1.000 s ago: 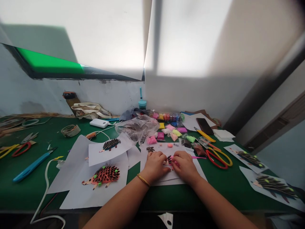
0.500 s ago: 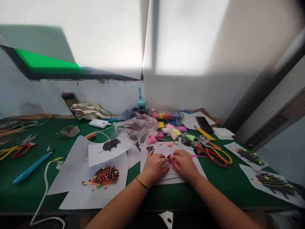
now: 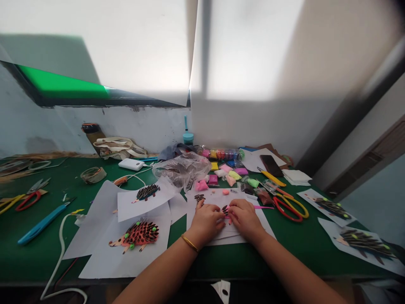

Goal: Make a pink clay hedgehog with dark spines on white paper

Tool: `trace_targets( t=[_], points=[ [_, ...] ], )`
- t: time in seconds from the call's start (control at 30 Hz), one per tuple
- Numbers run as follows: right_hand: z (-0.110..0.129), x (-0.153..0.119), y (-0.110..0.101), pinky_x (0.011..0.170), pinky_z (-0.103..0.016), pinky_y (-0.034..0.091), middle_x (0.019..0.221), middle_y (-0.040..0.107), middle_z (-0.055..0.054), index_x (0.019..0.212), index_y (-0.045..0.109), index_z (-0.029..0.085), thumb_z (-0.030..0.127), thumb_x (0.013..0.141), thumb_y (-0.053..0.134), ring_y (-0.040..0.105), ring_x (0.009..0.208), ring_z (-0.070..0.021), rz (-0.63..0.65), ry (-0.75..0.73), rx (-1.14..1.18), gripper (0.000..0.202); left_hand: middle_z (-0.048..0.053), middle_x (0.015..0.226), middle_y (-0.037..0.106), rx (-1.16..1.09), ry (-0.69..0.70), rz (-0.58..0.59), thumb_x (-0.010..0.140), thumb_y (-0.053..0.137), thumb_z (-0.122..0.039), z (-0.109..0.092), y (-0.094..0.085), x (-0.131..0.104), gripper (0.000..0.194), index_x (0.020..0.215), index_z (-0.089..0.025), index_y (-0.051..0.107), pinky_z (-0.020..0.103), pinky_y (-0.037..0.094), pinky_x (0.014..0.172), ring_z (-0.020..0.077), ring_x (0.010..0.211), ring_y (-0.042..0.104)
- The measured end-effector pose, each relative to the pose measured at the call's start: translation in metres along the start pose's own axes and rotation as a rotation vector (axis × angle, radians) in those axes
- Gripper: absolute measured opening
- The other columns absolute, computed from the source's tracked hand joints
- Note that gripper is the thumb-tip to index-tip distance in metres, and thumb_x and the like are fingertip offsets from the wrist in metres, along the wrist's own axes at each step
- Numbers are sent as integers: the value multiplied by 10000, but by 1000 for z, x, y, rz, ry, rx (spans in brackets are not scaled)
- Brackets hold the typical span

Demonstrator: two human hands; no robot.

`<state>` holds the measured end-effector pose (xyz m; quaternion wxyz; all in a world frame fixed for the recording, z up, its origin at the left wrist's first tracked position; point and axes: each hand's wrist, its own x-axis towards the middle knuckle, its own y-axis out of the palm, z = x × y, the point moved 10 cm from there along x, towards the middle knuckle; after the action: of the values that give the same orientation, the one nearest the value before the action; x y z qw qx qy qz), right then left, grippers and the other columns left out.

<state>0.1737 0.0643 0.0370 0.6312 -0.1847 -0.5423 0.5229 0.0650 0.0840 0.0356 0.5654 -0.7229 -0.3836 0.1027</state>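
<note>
My left hand (image 3: 206, 220) is palm down on white paper (image 3: 261, 226), fingers curled and fingertips beside a pink clay hedgehog shape (image 3: 230, 221) with dark seed-like pieces (image 3: 225, 208). From the other side, my right hand (image 3: 244, 216) bends over the same shape, its fingers pressed together at its edge. What either hand pinches is hidden. A thin pink tool (image 3: 264, 207) sticks out past my right hand; whether I hold it or it lies on the paper, I cannot tell. A pile of dark seed-like pieces (image 3: 199, 197) and a small coral clay lump (image 3: 225, 191) are just beyond.
Colourful clay packets (image 3: 234, 175) and a crumpled plastic bag (image 3: 182, 169) lie behind the paper. Red-and-yellow scissors (image 3: 288, 209), a yellow cutter (image 3: 272, 177) and a phone (image 3: 271, 165) are at right. A finished red hedgehog (image 3: 141, 235) and a blue cutter (image 3: 44, 223) are at left.
Both hands stay almost where they were; only slight finger movement at the pink hedgehog shows. Nothing else has visibly moved.
</note>
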Motion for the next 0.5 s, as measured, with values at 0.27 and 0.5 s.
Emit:
trace_targets(
  t=[0.27,0.5],
  points=[
    [2,1,-1,844,-365,357,977,645,-46,806,667,219,143,827,567,539,956,-214,4,-7,0,127,23,1037,689,-6,-8,10,787,664,-323,0,0,1,178,949,-296,733,555,153,1102,234,968,604],
    [1,1,0,834,-358,367,969,645,-42,803,666,222,147,830,570,542,942,-209,9,-9,3,124,29,1034,691,-25,-6,2,776,672,-326,1,0,1,180,942,-294,733,562,155,1095,242,969,604]
  ],
)
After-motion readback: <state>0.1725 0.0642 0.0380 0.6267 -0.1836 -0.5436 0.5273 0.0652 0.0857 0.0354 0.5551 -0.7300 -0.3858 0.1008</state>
